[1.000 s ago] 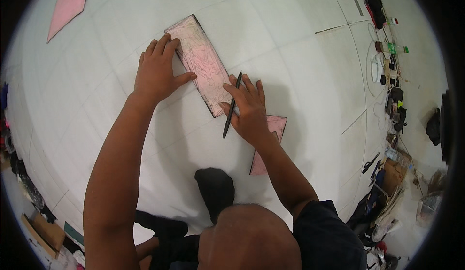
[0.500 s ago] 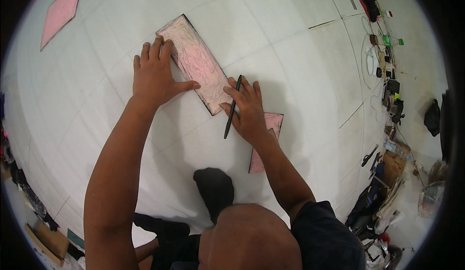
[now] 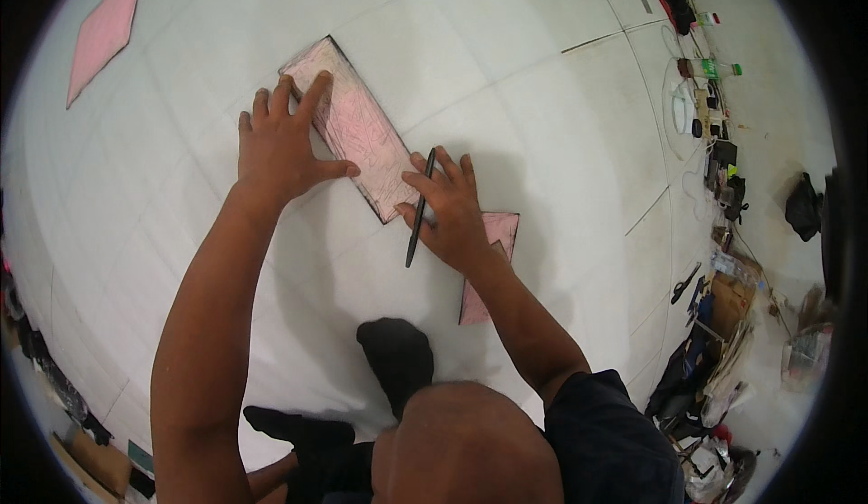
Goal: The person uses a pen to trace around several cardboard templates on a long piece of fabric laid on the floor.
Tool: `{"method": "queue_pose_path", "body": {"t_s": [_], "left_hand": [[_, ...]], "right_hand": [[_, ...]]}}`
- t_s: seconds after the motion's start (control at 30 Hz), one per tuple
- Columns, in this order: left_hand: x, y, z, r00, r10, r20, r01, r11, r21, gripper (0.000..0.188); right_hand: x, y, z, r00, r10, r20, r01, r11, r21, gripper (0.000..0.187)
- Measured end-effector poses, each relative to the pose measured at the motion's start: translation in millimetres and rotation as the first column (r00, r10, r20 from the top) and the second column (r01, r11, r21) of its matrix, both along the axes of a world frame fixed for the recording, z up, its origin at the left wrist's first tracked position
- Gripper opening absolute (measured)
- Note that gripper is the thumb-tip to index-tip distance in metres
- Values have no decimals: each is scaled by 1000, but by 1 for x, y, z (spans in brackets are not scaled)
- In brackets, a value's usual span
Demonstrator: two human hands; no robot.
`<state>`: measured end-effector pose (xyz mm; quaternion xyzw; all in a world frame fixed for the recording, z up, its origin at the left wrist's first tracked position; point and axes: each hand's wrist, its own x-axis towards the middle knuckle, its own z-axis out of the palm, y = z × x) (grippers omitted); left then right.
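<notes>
A pink rectangular board [image 3: 357, 129], dark along its edges and covered in fine dark crease-like lines, lies slantwise on the white floor. Along its left edge my left hand [image 3: 276, 147] is spread, fingertips at the far corner and thumb lower on that edge. At the near right end of the board is my right hand [image 3: 452, 210]. A slim black pen [image 3: 419, 219] is held in it, lying across the fingers. Partly under my right wrist, a smaller pink piece [image 3: 504, 226] with a notch shows dark edges.
Another pink piece [image 3: 107, 32] lies at the far left. On the right are a green-capped bottle [image 3: 710, 68], cables, black scissors [image 3: 686, 283] and cardboard [image 3: 731, 296]. My dark-socked foot [image 3: 398, 359] is near the lower middle. Brown cardboard [image 3: 98, 463] sits at lower left.
The whole scene has shifted slightly left in view. My left index finger has moved further onto the board's face. The pen stays in my right hand.
</notes>
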<state>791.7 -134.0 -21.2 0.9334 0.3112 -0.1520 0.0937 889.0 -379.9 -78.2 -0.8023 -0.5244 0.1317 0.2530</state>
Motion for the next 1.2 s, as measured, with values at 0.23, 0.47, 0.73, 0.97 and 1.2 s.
{"method": "queue_pose_path", "body": {"t_s": [0.23, 0.47, 0.73, 0.97, 1.2], "left_hand": [[25, -1, 3, 986, -155, -64, 153, 988, -32, 128], [34, 2, 3, 996, -86, -32, 78, 980, -183, 137], [36, 4, -3, 993, -119, -21, 115, 982, -151, 143], [37, 5, -3, 993, -117, -15, 114, 983, -145, 142], [36, 6, -3, 989, -145, -38, 139, 981, -135, 145]], "right_hand": [[-2, 1, 5, 1000, -13, 16, 13, 999, -33, 46], [19, 23, 28, 980, -135, -145, 139, 990, 18, 42], [71, 157, 20, 921, -81, -381, 217, 920, 328, 26], [92, 189, 8, 969, -14, -248, 86, 956, 282, 22], [95, 191, 7, 973, 103, -205, -36, 951, 307, 23]]}}
